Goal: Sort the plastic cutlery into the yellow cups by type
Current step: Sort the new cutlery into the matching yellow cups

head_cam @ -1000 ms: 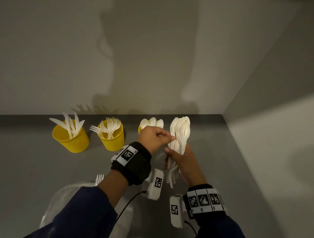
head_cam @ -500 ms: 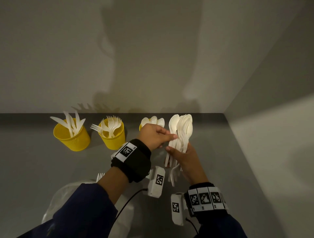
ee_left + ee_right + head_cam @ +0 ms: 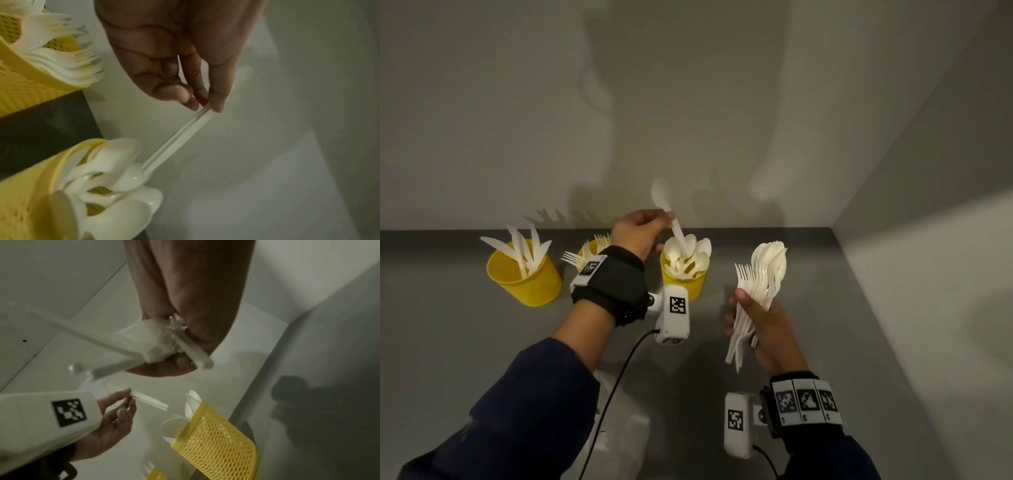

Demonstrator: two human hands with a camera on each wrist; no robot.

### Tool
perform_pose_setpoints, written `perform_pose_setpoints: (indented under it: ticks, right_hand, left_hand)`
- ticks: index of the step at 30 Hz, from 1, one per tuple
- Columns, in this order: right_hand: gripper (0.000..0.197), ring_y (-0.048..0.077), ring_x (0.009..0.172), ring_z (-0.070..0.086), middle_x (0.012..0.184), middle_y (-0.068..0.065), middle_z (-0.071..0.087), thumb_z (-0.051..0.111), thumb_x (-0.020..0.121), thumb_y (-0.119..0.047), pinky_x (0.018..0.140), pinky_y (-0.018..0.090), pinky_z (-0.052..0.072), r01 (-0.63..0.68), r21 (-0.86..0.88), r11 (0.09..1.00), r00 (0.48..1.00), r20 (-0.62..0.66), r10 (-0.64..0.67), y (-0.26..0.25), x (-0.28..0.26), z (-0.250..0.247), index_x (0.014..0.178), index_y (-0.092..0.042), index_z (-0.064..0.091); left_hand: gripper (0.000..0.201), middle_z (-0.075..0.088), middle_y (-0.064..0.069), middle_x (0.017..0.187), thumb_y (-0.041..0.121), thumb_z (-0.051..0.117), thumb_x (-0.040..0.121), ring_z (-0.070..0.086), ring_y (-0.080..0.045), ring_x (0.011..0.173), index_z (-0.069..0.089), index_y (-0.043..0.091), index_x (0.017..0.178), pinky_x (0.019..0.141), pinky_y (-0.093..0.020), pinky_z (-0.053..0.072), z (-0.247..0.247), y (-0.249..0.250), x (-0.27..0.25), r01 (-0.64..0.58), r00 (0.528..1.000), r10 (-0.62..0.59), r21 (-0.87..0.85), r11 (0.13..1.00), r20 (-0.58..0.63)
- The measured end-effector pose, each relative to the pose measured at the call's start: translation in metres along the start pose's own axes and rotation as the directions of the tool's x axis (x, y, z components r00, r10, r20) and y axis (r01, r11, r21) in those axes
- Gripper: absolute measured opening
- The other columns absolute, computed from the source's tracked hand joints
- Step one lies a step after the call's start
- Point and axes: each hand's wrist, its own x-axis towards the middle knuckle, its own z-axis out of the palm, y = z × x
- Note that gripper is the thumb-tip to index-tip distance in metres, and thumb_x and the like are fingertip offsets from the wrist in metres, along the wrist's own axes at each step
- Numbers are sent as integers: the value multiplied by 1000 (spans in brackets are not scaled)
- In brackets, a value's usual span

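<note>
Three yellow mesh cups stand in a row by the back wall: a knife cup (image 3: 524,277), a fork cup (image 3: 589,247) half hidden behind my left wrist, and a spoon cup (image 3: 685,279). My left hand (image 3: 667,218) pinches one white spoon (image 3: 662,197) by the handle, bowl up, with the handle's end dipping among the spoons in the spoon cup (image 3: 30,186). In the left wrist view the fingertips (image 3: 216,105) pinch that spoon's handle (image 3: 179,139). To the right, my right hand (image 3: 743,308) grips a bundle of spoons and forks (image 3: 768,270) upright above the table.
A crumpled clear plastic bag (image 3: 626,431) lies on the grey table (image 3: 465,342) near my left forearm. The back wall stands just behind the cups and a side wall (image 3: 928,274) closes the right. A cable hangs from the left wrist camera.
My left hand has drawn one spoon out of the bundle and carried it left to the spoon cup. My right hand still holds the bundle, now apart from the left hand.
</note>
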Motion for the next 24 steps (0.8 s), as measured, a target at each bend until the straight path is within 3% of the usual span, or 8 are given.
perform_pose_setpoints:
  ticks: [4,8,10,12,15,18,21,24]
  right_hand:
    - [25,13,53,59,70,5,59,60,77,-19,47,27,51,3,-32,999,1000,14,-2,-2,1,0,99,-11,52]
    - [27,13,54,59,70,5,59,60,74,-20,47,27,52,11,-16,1000,1000,19,-11,-3,0,1,97,-8,52]
    - [31,13,56,60,73,6,60,60,74,-20,49,27,52,11,-22,1000,1000,3,-11,-4,0,3,101,-7,51]
    - [37,12,57,61,76,5,61,60,75,-21,48,26,52,5,-23,1000,1000,-12,-5,-5,0,7,107,-7,51]
    - [45,12,59,61,76,0,65,59,78,-24,48,25,51,-2,-17,1000,1000,11,3,-5,0,18,119,-8,49]
    - [43,14,66,66,85,1,71,55,86,-24,50,25,52,-12,-52,999,998,57,15,-3,-4,36,125,-7,49]
    - [52,17,77,70,110,17,67,60,85,-28,49,27,52,-21,-84,996,997,72,27,1,-8,57,131,-7,48]
    - [50,18,70,65,94,11,69,63,82,-29,48,27,52,-52,-95,994,993,97,62,7,-11,76,126,-7,52]
  left_hand:
    - [28,67,-4,90,26,69,79,55,-12,74,67,10,102,74,-22,43,8,-18,15,-31,999,35,175,984,-18]
    - [43,67,-8,111,26,72,76,59,-17,96,63,7,113,86,-21,39,8,-37,16,2,996,-26,296,955,80]
    - [49,66,-7,108,28,72,75,58,-19,100,60,8,118,91,-23,39,5,-40,12,-21,998,-1,320,947,71]
    - [37,65,-7,93,27,74,74,59,-18,91,66,12,106,93,-28,45,4,-40,-3,-86,994,60,301,950,95]
    - [5,68,-2,83,25,74,73,61,-14,85,69,25,75,87,-30,48,2,-39,-38,-186,955,95,318,930,280]
    - [14,64,11,71,26,69,77,57,6,68,73,15,84,67,-9,41,-2,-44,-68,-245,891,64,358,901,450]
    - [17,59,16,62,24,67,80,51,14,51,74,10,87,53,-3,35,-12,-50,-76,-272,904,122,331,904,409]
    - [13,60,15,55,25,69,78,53,8,50,74,13,77,59,-10,40,-33,-48,-76,-229,924,114,289,930,365]
